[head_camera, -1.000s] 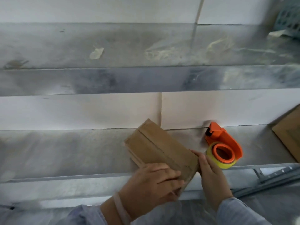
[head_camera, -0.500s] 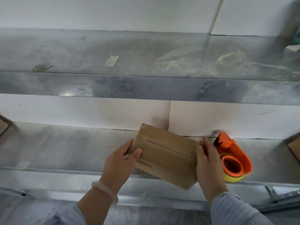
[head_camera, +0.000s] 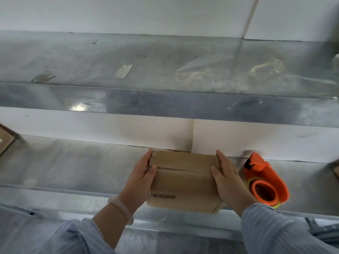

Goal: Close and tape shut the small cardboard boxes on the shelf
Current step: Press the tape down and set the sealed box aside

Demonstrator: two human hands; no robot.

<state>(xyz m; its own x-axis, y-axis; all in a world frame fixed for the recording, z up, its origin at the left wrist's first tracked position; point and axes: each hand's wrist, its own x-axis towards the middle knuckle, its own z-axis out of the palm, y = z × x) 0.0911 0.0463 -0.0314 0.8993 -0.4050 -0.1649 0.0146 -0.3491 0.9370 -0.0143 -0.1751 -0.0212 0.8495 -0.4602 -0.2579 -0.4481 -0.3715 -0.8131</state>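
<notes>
The box (head_camera: 183, 182) sits on the shelf (head_camera: 73, 167), flaps closed. My left hand (head_camera: 141, 178) holds its left end, my right hand (head_camera: 227, 180) its right end, thumbs on top. The tape dispenser (head_camera: 266, 180) stands just right of the box.

Metal shelf (head_camera: 73, 165) carries a tape dispenser (head_camera: 266, 180) beside a cardboard box (head_camera: 183, 180).
</notes>
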